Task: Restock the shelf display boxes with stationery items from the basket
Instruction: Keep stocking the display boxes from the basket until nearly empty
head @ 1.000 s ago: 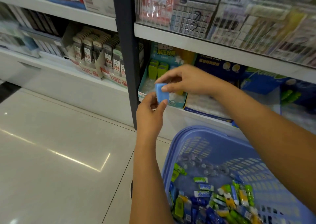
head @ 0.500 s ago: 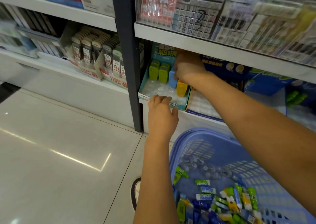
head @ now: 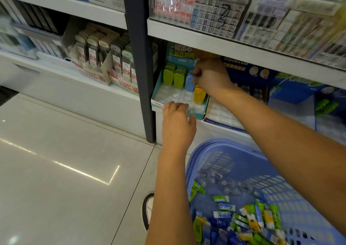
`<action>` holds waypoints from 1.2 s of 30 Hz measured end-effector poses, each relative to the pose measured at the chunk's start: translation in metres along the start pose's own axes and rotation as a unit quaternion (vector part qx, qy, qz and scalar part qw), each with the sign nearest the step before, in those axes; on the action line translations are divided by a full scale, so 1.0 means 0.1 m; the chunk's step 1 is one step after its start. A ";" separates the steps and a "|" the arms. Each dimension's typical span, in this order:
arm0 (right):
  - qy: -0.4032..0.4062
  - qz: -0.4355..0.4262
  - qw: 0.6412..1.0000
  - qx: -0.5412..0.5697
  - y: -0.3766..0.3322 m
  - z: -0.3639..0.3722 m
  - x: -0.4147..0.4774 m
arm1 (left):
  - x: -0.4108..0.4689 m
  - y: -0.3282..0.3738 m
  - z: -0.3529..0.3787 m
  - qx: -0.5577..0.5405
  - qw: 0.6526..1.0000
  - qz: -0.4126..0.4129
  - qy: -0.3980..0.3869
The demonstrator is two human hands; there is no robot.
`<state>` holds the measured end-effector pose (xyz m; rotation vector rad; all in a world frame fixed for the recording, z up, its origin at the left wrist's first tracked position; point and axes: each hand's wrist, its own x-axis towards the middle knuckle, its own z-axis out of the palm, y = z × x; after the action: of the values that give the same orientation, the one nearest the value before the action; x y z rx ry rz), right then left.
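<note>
A teal display box point(head: 156, 97) with a clear slotted insert stands on the lower shelf. It holds several green items point(head: 173, 77), a blue item point(head: 189, 83) and a yellow item point(head: 199, 95). My right hand point(head: 211, 74) reaches into the box and pinches the top of the blue item, which stands in a slot. My left hand point(head: 177, 125) rests its curled fingers on the box's front edge. Below lies a lavender basket point(head: 224, 151) with several small stationery packs point(head: 243, 224) in its bottom.
A dark shelf upright point(head: 142, 67) stands just left of the box. A navy display box point(head: 224, 117) with a white insert sits to its right. Lead refill boxes point(head: 104, 57) fill the left shelf. A shelf board point(head: 206, 39) hangs low overhead. My shoe point(head: 148, 209) shows beside the basket.
My right hand carried the blue item from in front of me into the display box and stood it in a slot. My left hand let go of the item and dropped to the box's front edge.
</note>
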<state>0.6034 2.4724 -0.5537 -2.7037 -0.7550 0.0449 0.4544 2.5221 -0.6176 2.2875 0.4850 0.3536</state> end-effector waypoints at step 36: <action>-0.546 0.094 0.823 0.125 1.83 1.43 -3.29 | -1.36 -0.72 1.83 0.396 0.788 -0.065 -0.467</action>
<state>0.3958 2.2018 -0.7670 -2.2847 -0.6417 1.7061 0.3884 2.3933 -0.8077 2.7797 0.2619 -1.2512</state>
